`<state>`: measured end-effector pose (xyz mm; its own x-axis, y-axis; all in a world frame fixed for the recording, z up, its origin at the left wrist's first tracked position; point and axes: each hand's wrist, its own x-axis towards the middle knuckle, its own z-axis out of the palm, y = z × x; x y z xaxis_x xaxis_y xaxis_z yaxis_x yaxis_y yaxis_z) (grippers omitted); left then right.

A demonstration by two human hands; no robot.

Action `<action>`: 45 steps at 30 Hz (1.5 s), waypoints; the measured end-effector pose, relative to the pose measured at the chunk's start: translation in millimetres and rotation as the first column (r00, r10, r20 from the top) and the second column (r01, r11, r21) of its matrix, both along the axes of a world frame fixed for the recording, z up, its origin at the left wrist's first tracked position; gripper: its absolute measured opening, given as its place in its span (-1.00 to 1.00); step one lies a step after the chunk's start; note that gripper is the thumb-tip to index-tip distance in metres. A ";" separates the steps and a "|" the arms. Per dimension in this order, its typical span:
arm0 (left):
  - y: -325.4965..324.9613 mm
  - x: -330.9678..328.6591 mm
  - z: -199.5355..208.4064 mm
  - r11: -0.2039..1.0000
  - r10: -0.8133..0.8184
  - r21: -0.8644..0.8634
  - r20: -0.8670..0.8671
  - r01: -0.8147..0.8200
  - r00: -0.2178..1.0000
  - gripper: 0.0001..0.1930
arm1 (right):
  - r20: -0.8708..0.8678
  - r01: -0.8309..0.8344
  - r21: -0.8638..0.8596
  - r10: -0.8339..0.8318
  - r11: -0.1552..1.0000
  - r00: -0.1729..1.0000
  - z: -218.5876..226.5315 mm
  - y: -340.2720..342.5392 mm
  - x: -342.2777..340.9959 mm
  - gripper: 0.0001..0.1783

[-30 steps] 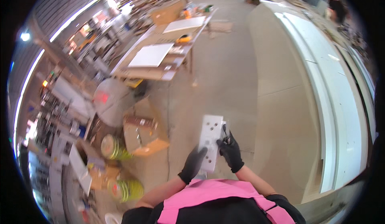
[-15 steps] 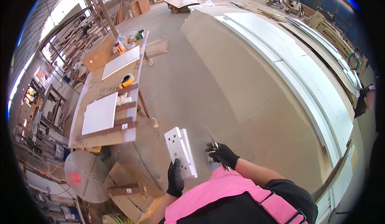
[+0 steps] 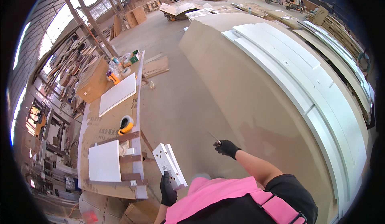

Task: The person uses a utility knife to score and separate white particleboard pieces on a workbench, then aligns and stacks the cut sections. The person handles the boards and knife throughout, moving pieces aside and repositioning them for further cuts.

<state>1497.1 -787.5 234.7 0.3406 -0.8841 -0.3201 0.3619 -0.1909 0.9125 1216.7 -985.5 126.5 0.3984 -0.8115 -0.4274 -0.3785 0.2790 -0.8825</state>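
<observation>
Our black-gloved left hand (image 3: pixel 168 189) grips two white rectangular panels (image 3: pixel 170 163), one dotted with round holes, beside the cardboard-covered worktop (image 3: pixel 108 124). Our black-gloved right hand (image 3: pixel 227 148) is wrapped around a slim metal tool (image 3: pixel 213 137).

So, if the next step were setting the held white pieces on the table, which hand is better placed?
Probably the left hand: it holds the white pieces and is nearer the table. The right hand is farther away and holds a thin tool.
</observation>
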 end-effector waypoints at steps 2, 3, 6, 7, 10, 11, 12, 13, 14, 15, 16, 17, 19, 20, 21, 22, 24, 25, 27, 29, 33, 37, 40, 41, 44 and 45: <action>-49.3 3.5 -12.2 0.998 -0.034 -0.062 -0.172 0.023 0.984 -0.56 | -0.088 -0.011 -0.144 -0.002 0.990 0.996 -10.9 -54.4 -9.8 -0.79; -75.4 8.3 -20.3 0.998 -0.049 0.025 -0.173 0.054 0.984 -0.56 | -0.141 -0.066 -0.254 0.031 0.965 0.989 -19.7 -80.6 -19.2 -0.79; -176.5 35.1 -44.0 0.966 -0.178 0.139 -0.257 0.218 0.950 -0.55 | -0.173 0.085 -0.169 -0.114 0.982 0.978 -56.5 -154.0 -51.3 -0.83; -211.5 43.4 -48.9 0.957 -0.261 0.064 -0.242 0.283 0.935 -0.55 | -0.122 0.254 -0.056 -0.259 0.966 0.958 -70.6 -177.0 -64.2 -0.82; -328.3 43.6 -51.6 0.955 -0.277 0.135 0.102 0.263 0.955 -0.55 | -0.523 -0.140 -0.213 0.008 0.967 0.852 -108.0 -233.0 -106.9 -0.74; -374.6 44.0 -45.4 0.940 -0.323 0.163 0.142 0.299 0.936 -0.55 | -0.733 -0.540 -0.429 0.070 0.724 0.677 -118.1 -251.6 -120.3 -0.68; -417.4 44.1 -38.1 0.923 -0.373 0.171 0.190 0.344 0.908 -0.56 | -0.987 -0.744 0.013 0.128 0.668 0.098 -129.5 -251.9 -131.0 -0.64; -456.1 39.4 -30.0 0.905 -0.420 0.182 0.236 0.385 0.876 -0.56 | -0.880 -0.266 -0.104 0.036 0.958 0.474 -137.0 -249.6 -142.6 -0.62; -495.8 32.5 -21.4 0.897 -0.442 0.114 0.289 0.428 0.849 -0.56 | -0.925 -0.314 0.031 0.146 0.949 0.350 -145.2 -258.4 -145.6 -0.61; -537.3 24.3 -12.6 0.872 -0.485 0.097 0.314 0.480 0.816 -0.55 | -0.981 -0.709 0.062 0.173 0.702 0.085 -148.2 -254.5 -154.2 -0.62; -578.4 18.1 -3.3 0.826 -0.549 0.089 0.344 0.556 0.761 -0.54 | -0.920 -0.434 0.032 0.196 0.900 0.338 -152.2 -255.2 -154.6 -0.65; -614.3 4.3 3.5 0.817 -0.569 0.066 0.260 0.573 0.781 -0.53 | -0.823 -0.109 0.068 0.117 0.992 0.556 -152.5 -252.0 -157.8 -0.66; -678.2 -24.2 14.0 0.751 -0.636 -0.047 0.217 0.658 0.741 -0.51 | -0.943 -0.517 0.134 0.269 0.845 0.194 -149.6 -250.4 -159.4 -0.61; -707.1 -41.6 17.1 0.739 -0.656 -0.037 0.186 0.672 0.731 -0.50 | -0.945 -0.511 0.179 0.290 0.841 0.147 -146.4 -251.9 -160.9 -0.58; -730.9 -58.4 19.0 0.718 -0.662 -0.098 0.213 0.689 0.719 -0.48 | -0.944 -0.390 0.145 0.246 0.909 0.221 -142.2 -253.5 -162.0 -0.56; -753.4 -77.3 19.1 0.732 -0.674 -0.045 0.098 0.680 0.732 -0.50 | -0.900 -0.042 0.124 0.130 0.991 0.416 -138.4 -257.7 -164.6 -0.53; -791.0 -104.8 17.1 0.725 -0.687 -0.067 0.001 0.686 0.727 -0.53 | -0.852 0.252 0.183 0.026 0.950 0.522 -131.6 -266.6 -169.9 -0.56; -809.7 -120.8 17.0 0.713 -0.697 -0.116 -0.009 0.692 0.717 -0.54 | -0.855 0.338 0.145 -0.054 0.930 0.516 -129.7 -270.2 -172.0 -0.60; -840.1 -132.2 20.1 0.674 -0.733 -0.118 0.019 0.730 0.680 -0.55 | -0.827 0.397 0.232 -0.036 0.888 0.561 -127.9 -277.4 -172.7 -0.66; -876.1 -137.2 28.5 0.621 -0.778 -0.046 0.091 0.783 0.622 -0.55 | -0.895 0.068 0.107 0.066 0.992 0.440 -125.9 -281.2 -171.1 -0.70; -950.4 -156.2 45.0 0.629 -0.755 -0.038 0.208 0.777 0.622 -0.59 | -0.823 0.222 0.284 0.118 0.933 0.555 -103.6 -281.9 -162.1 -0.70; -1030.7 -192.6 43.6 0.555 -0.814 -0.170 0.091 0.815 0.573 -0.59 | -0.667 0.389 0.403 -0.026 0.828 0.744 -44.6 -301.3 -149.9 -0.64; -1090.3 -231.4 32.1 0.509 -0.845 -0.149 0.101 0.848 0.525 -0.58 | -0.426 0.546 0.511 -0.356 0.664 0.832 14.4 -334.3 -129.7 -0.59; -1103.8 -240.5 29.0 0.486 -0.860 -0.143 0.098 0.862 0.501 -0.58 | -0.332 0.590 0.539 -0.492 0.601 0.805 35.4 -346.4 -120.1 -0.57; -1142.5 -263.1 27.3 0.330 -0.936 -0.150 0.072 0.932 0.344 -0.56 | 0.011 0.689 0.591 -0.858 0.420 0.513 98.0 -409.9 -107.4 -0.57; -1151.8 -270.5 27.8 0.294 -0.950 -0.159 0.059 0.943 0.306 -0.56 | 0.118 0.703 0.619 -0.926 0.350 0.357 119.8 -435.0 -107.2 -0.58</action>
